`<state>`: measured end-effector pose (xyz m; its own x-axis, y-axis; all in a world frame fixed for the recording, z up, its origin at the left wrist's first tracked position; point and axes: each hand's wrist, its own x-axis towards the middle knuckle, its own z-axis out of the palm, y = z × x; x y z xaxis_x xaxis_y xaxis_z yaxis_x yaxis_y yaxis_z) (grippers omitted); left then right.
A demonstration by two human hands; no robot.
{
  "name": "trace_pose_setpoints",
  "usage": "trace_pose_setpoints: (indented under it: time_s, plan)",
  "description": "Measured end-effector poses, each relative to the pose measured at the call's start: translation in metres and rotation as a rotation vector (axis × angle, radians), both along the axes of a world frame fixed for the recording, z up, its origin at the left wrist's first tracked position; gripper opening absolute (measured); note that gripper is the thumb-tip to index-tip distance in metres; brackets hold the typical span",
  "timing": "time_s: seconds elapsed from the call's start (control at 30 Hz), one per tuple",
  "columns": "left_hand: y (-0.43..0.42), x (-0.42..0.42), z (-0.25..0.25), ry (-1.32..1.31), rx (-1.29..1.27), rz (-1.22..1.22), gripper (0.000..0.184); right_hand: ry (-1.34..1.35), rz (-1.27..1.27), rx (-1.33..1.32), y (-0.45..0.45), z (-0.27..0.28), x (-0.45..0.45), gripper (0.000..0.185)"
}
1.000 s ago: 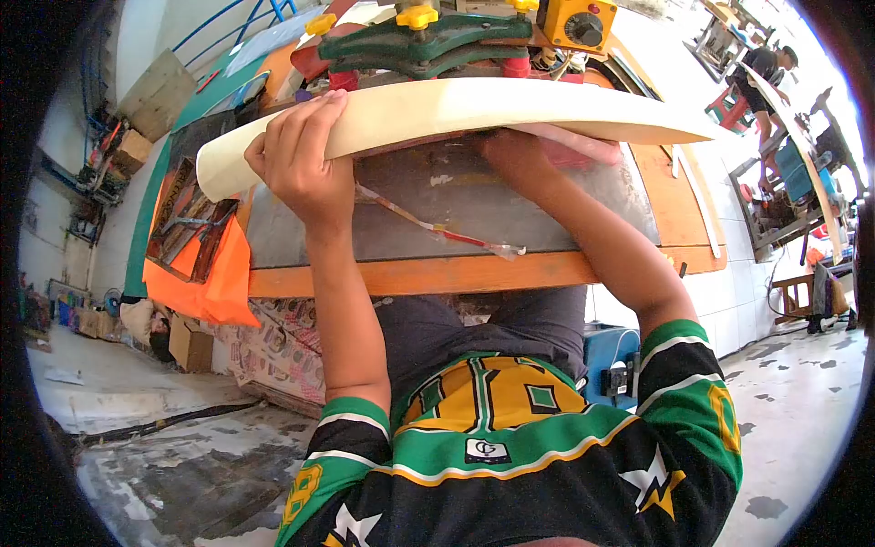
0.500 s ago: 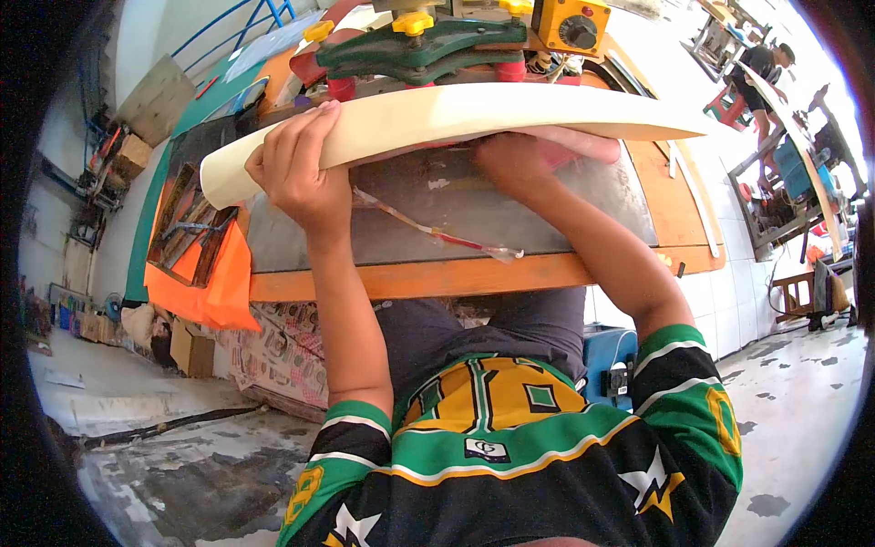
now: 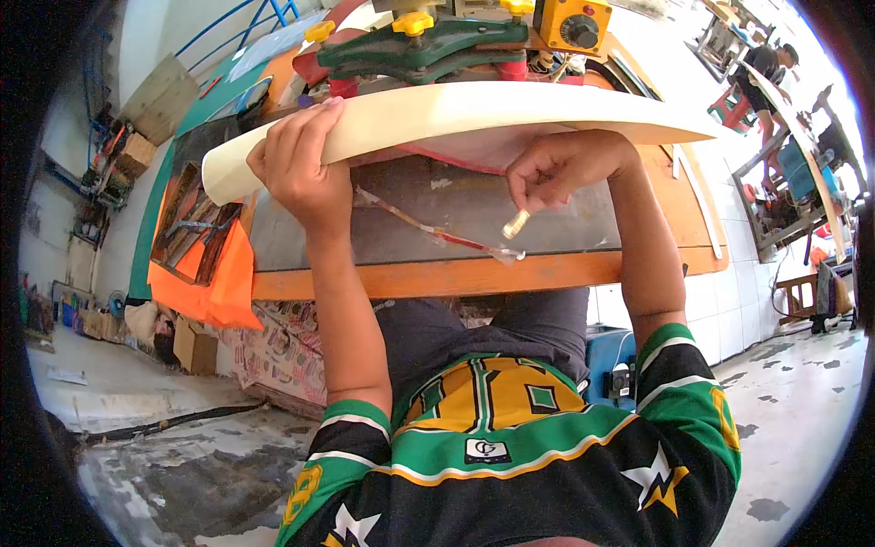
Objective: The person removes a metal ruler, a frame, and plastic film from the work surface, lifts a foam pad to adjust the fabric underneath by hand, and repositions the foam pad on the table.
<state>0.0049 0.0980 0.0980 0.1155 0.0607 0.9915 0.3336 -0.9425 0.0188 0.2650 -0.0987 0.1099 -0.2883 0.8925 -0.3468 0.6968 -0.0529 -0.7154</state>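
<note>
A long cream sheet (image 3: 474, 108) curves up from the table, its left end rolled over. My left hand (image 3: 301, 155) is closed on its near edge, toward the left end, with the fingers on top. In front of the sheet's right half, my right hand (image 3: 570, 170) pinches a small pale-yellow piece (image 3: 515, 224), which looks like folded tape. That piece hangs above the dark table plate (image 3: 401, 210). A thin strip with a red section (image 3: 447, 237) lies on the plate, just below the right fingertips. Pinkish material (image 3: 456, 155) shows partly beneath the raised sheet.
Behind the sheet stand a green clamp (image 3: 428, 50) with yellow knobs and a yellow control box (image 3: 571, 25) with a black dial. A dark frame (image 3: 196, 228) rests over orange material (image 3: 228, 273) at the left. Another person (image 3: 770, 68) is at the far right.
My right hand has come out from under the sheet toward me, and the small pale-yellow piece now shows in its fingers. My left hand stays on the sheet, which has shifted slightly.
</note>
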Motion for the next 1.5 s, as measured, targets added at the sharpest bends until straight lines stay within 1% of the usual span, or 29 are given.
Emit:
trace_pose_setpoints:
  time_s: [0.07, 0.17, 0.2, 0.23, 0.3, 0.33, 0.37, 0.43, 0.47, 0.5, 0.53, 0.6, 0.63, 0.7, 0.73, 0.87, 0.93, 0.97, 1.03, 1.07, 1.13, 1.17, 1.2, 1.23, 1.27, 1.37, 1.4, 1.43, 1.5]
  plan:
    - [0.001, 0.0, 0.0, 0.008, -0.005, -0.015, 0.022, 0.347, 0.194, -0.133, -0.002, 0.006, -0.006, 0.014]
    - [0.003, 0.0, -0.001, 0.019, -0.005, 0.0, 0.021, 0.417, 0.187, -0.063, 0.015, -0.02, -0.023, 0.018]
    - [0.004, 0.0, -0.001, 0.02, -0.004, 0.002, 0.021, 0.489, 0.16, 0.076, 0.027, -0.038, -0.03, 0.022]
    - [0.004, 0.0, -0.001, 0.02, -0.003, 0.003, 0.021, 0.491, 0.161, 0.076, 0.04, -0.057, -0.039, 0.022]
    - [0.002, -0.001, -0.002, 0.024, -0.004, 0.002, 0.02, 0.212, -0.074, 0.593, 0.059, -0.083, -0.06, 0.027]
    - [-0.001, -0.002, -0.001, 0.027, -0.015, 0.002, 0.02, 0.212, -0.076, 0.591, 0.053, -0.076, -0.078, 0.027]
    - [-0.003, -0.002, -0.001, 0.03, -0.026, 0.003, 0.02, -0.029, -0.167, 0.489, 0.042, -0.067, -0.098, 0.029]
    - [-0.003, -0.002, -0.002, 0.034, -0.023, 0.008, 0.02, -0.27, -0.253, 0.383, 0.04, -0.078, -0.114, 0.032]
    - [-0.003, -0.002, -0.002, 0.039, -0.019, 0.013, 0.02, -0.261, -0.135, 0.528, 0.047, -0.108, -0.114, 0.034]
    - [-0.004, -0.002, -0.002, 0.039, -0.017, 0.012, 0.02, -0.251, -0.016, 0.672, 0.05, -0.109, -0.119, 0.036]
    - [-0.004, -0.002, -0.001, 0.041, -0.02, 0.01, 0.02, -0.251, -0.016, 0.673, 0.049, -0.108, -0.118, 0.036]
    - [-0.004, -0.003, 0.001, 0.045, -0.021, 0.013, 0.021, 0.242, 0.47, 0.454, 0.048, -0.097, -0.118, 0.038]
    - [-0.004, -0.005, 0.003, 0.058, -0.015, 0.014, 0.02, 0.246, 0.473, 0.456, 0.047, -0.093, -0.12, 0.038]
    - [-0.003, -0.007, 0.003, 0.073, -0.009, 0.011, 0.02, 0.477, 0.714, -0.096, 0.044, -0.086, -0.124, 0.038]
    - [-0.001, -0.008, 0.002, 0.081, 0.004, 0.009, 0.019, 0.574, 0.688, -0.243, 0.038, -0.075, -0.123, 0.037]
    - [-0.005, -0.015, 0.0, 0.136, 0.018, -0.019, 0.016, 0.525, 0.602, -0.37, 0.016, -0.026, -0.112, 0.03]
    - [-0.014, -0.022, -0.002, 0.145, 0.013, -0.019, 0.016, 0.558, 0.637, -0.166, -0.001, 0.001, -0.108, 0.025]
    - [-0.018, -0.026, -0.003, 0.154, 0.011, -0.012, 0.015, 0.558, 0.633, -0.166, -0.011, 0.01, -0.105, 0.025]
    - [-0.022, -0.037, -0.007, 0.172, 0.008, -0.02, 0.015, 0.447, 0.494, 0.369, -0.038, 0.027, -0.098, 0.029]
    - [-0.026, -0.043, -0.009, 0.213, -0.002, -0.013, 0.016, 0.444, 0.492, 0.37, -0.055, 0.037, -0.093, 0.029]
    - [-0.035, -0.054, -0.012, 0.274, -0.019, -0.009, 0.018, 0.189, 0.105, 0.481, -0.098, 0.056, -0.088, 0.034]
    - [-0.039, -0.059, -0.014, 0.27, -0.02, -0.01, 0.018, 0.143, -0.036, 0.559, -0.118, 0.067, -0.093, 0.039]
    - [-0.043, -0.064, -0.017, 0.296, -0.036, -0.02, 0.018, 0.185, -0.183, 0.705, -0.14, 0.063, -0.097, 0.034]
    - [-0.046, -0.068, -0.02, 0.322, -0.053, -0.031, 0.018, 0.126, -0.215, 0.623, -0.158, 0.077, -0.089, 0.04]
    - [-0.05, -0.073, -0.023, 0.317, -0.055, -0.035, 0.018, 0.068, -0.368, 0.648, -0.175, 0.079, -0.088, 0.035]
    - [-0.061, -0.087, -0.032, 0.426, -0.068, -0.035, 0.019, -0.085, -1.071, 0.621, -0.199, 0.077, -0.079, 0.023]
    - [-0.066, -0.091, -0.035, 0.438, -0.084, -0.05, 0.02, -0.209, -1.049, 0.702, -0.195, 0.07, -0.056, 0.025]
    - [-0.068, -0.095, -0.04, 0.434, -0.081, -0.057, 0.02, -0.2, -1.132, 0.705, -0.186, 0.071, -0.045, 0.03]
    - [-0.071, -0.103, -0.052, 0.514, -0.095, -0.044, 0.021, -0.4, -1.114, 0.598, -0.18, 0.062, 0.004, 0.036]
